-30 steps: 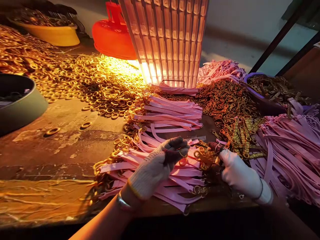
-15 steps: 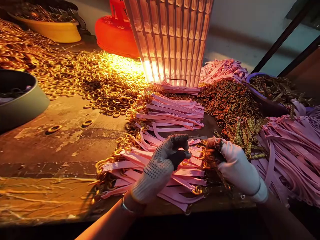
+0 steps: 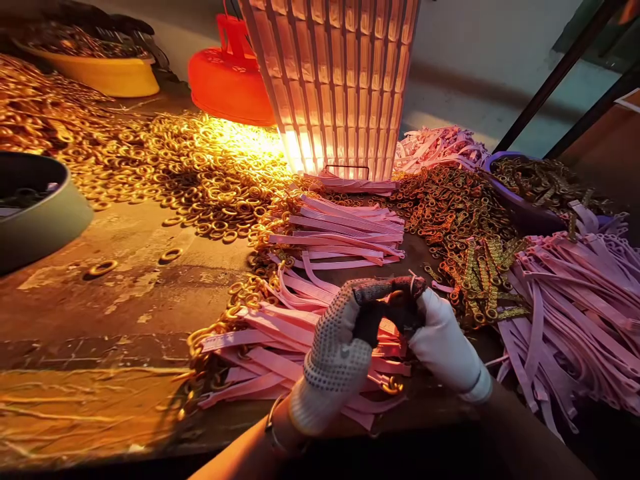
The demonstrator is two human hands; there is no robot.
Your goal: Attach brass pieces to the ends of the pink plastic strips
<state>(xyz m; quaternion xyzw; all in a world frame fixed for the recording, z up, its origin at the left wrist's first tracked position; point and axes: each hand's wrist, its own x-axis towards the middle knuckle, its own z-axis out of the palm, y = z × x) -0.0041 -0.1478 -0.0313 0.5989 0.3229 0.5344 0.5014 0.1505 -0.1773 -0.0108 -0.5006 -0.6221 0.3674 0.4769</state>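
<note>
Both hands wear pale gloves with dark fingertips and meet above a heap of pink straps (image 3: 270, 327) with gold rings at their ends. My left hand (image 3: 345, 347) has dotted fabric on its back; its fingers curl toward the right fingertips. My right hand (image 3: 440, 333) is pinched, touching the left fingertips. A small pale bit shows at the top of the right fingertips; what the hands hold between them is too dark and small to name. Just beyond them lies another row of pink straps (image 3: 345, 230).
Gold rings (image 3: 215, 180) are piled at the back left under a red lamp (image 3: 230, 83). A ribbed panel (image 3: 340, 87) stands behind. Gold clasps (image 3: 450, 207) and more pink straps (image 3: 585, 307) lie right. A green-grey bowl (image 3: 55, 220) sits left.
My hands have come together; the right moved left and its fingers now meet the left fingertips. The view has shifted slightly.
</note>
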